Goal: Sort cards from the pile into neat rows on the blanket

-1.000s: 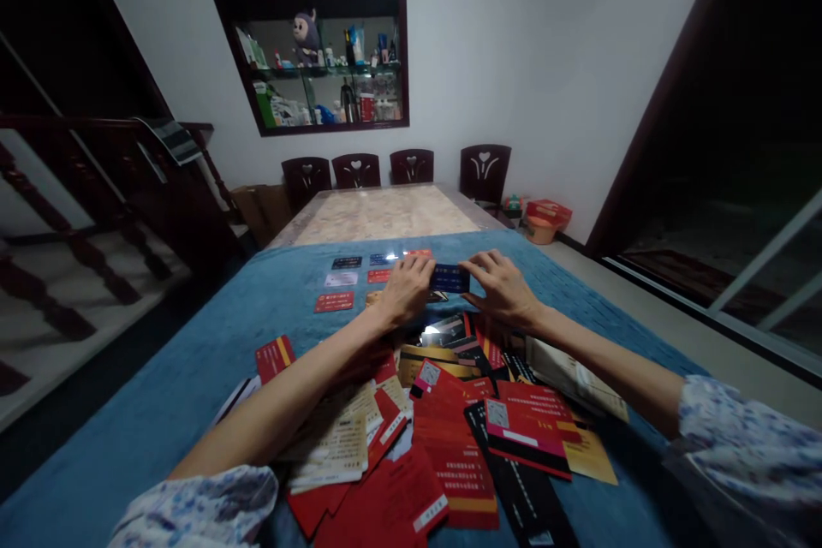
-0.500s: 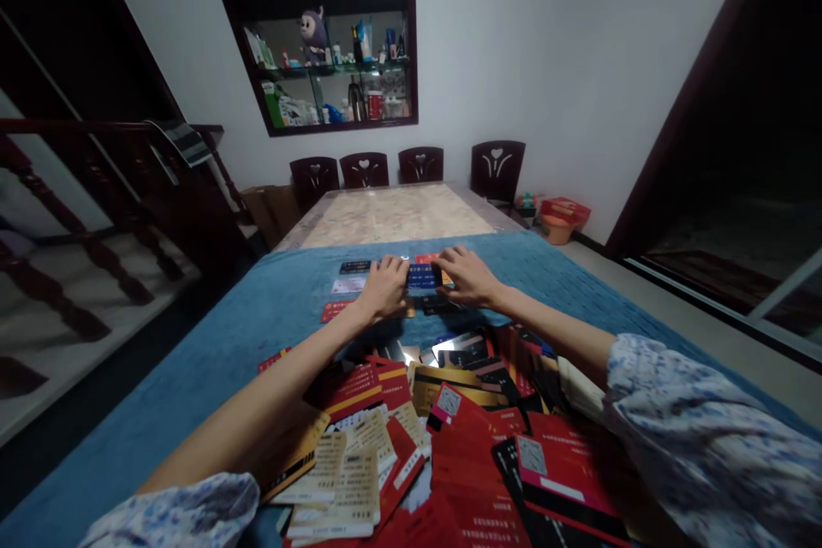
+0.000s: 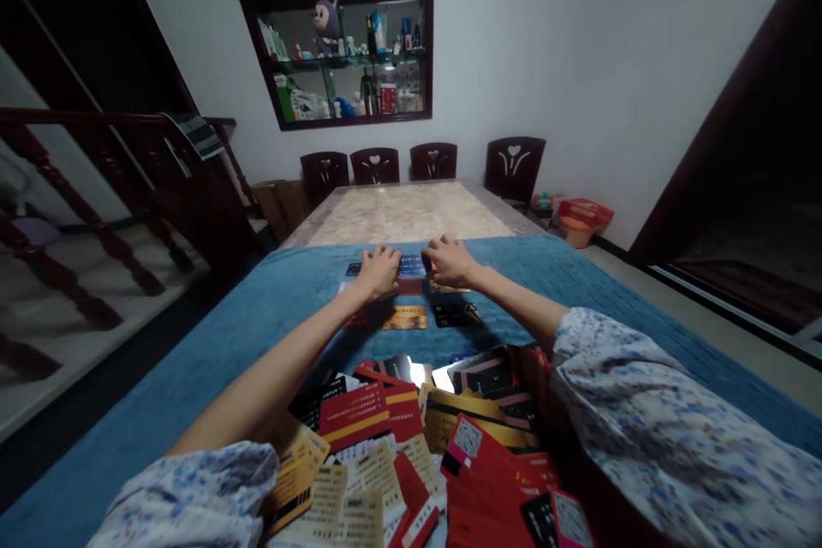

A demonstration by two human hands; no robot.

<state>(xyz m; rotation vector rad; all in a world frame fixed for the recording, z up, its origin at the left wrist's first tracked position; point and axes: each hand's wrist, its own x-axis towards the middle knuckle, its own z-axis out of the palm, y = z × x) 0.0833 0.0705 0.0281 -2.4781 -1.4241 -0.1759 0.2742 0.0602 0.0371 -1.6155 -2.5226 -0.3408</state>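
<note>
Head view: two bare hands work over a blue cloth (image 3: 211,351) covering the near part of a worktop (image 3: 404,210).
Left hand: at the centre of the frame, the left hand (image 3: 381,272) has curled fingers at the left end of a blue card.
Right hand: just right of centre, the right hand (image 3: 450,262) bends its fingers narrowly over the card's other end; whether either hand pinches or merely presses, I cannot tell.
Blue card: the blue card (image 3: 412,265) lies between the hands, in the far row.
Cards laid out: a red card (image 3: 409,286) sits just below it; nearer are a gold card (image 3: 404,318) and a black card (image 3: 457,314), apart. Others are partly hidden by the hands.
Cards in the heap: a jumbled heap (image 3: 354,413) fills the lower centre, overlapping.
Progress: apparently early; a few rough rows are set out, while far more cards lie loose.
</note>
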